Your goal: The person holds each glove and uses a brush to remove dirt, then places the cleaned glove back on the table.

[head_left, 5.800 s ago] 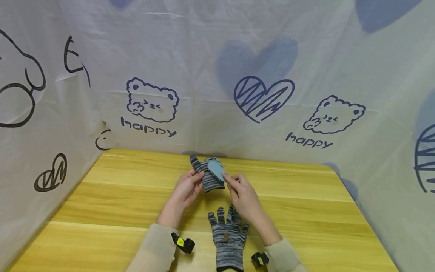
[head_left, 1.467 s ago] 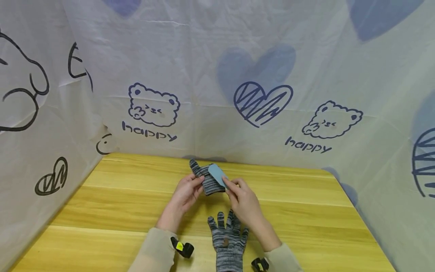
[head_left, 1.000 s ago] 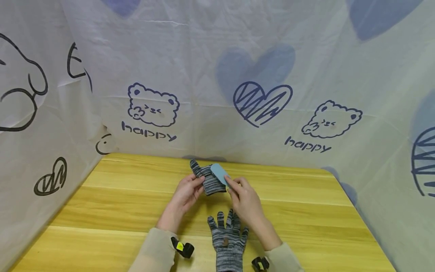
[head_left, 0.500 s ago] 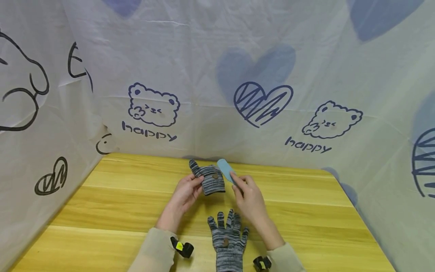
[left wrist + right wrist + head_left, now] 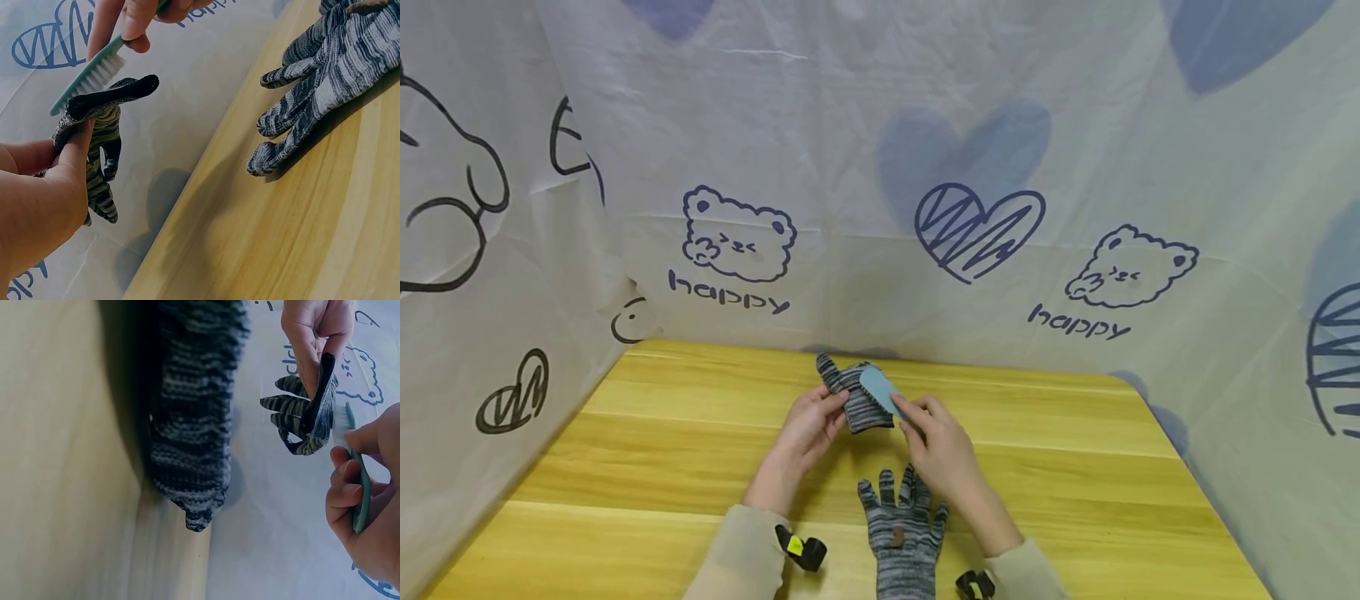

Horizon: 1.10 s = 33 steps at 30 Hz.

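Observation:
My left hand (image 5: 811, 425) pinches a black-and-grey striped knit glove (image 5: 867, 410), held up near the table's far edge with its cuff toward me. In my right hand (image 5: 942, 443) is a light blue brush (image 5: 878, 388), its bristles against the glove's face. The left wrist view shows the white bristles of the brush (image 5: 94, 78) beside the cuff of the glove (image 5: 103, 103). In the right wrist view my fingers curl round the handle of the brush (image 5: 359, 506). A matching glove (image 5: 906, 542) with a brown spot lies flat on the table, fingers pointing away.
The wooden table (image 5: 647, 467) runs back to a pale cloth (image 5: 850, 275) printed with hearts and bears. The same cloth hangs at the left and right. A black strap device sits at each wrist.
Half a second ago the brush stood off to the right of the held glove, showing a brown spot on it. Now the brush is back over the glove and covers that spot.

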Each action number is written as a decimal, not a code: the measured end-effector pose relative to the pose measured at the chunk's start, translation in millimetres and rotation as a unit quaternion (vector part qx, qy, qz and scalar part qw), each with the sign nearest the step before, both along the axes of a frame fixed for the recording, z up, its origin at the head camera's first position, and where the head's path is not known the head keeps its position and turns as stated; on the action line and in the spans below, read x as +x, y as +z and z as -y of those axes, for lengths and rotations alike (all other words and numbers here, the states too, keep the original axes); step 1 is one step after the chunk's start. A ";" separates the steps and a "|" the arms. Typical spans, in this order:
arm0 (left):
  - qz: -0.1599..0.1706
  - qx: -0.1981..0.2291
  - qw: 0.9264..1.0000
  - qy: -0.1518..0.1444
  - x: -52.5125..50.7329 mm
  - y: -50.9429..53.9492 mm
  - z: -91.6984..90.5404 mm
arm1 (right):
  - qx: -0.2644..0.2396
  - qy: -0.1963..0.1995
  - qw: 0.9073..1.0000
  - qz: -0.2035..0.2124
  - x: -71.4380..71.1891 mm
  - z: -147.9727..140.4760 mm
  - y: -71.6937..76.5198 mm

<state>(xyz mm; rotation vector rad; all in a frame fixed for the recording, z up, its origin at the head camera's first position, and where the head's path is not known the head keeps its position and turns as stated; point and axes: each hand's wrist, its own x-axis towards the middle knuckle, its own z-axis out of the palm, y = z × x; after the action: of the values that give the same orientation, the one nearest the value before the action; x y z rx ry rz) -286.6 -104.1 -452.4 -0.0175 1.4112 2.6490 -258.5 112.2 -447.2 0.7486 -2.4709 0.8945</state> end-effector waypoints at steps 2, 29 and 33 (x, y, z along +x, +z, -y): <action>-0.001 0.002 1.000 -0.001 -0.1 -0.4 0.2 | 0.001 -0.009 1.000 -0.010 -0.8 -0.5 -1.2; 0.005 0.018 1.000 0.018 -2.7 -0.6 2.1 | -0.063 -0.066 0.993 -0.072 -6.9 -6.8 -1.5; 0.003 0.021 1.000 0.016 -2.7 -0.6 2.8 | -0.061 -0.039 0.994 -0.079 -6.8 -5.7 -0.2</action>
<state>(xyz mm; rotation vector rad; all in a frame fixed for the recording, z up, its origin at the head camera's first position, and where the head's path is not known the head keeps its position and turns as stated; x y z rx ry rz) -289.3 -107.0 -453.0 -0.0431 1.3647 2.7004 -265.3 117.9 -447.4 0.6501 -2.2693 0.9119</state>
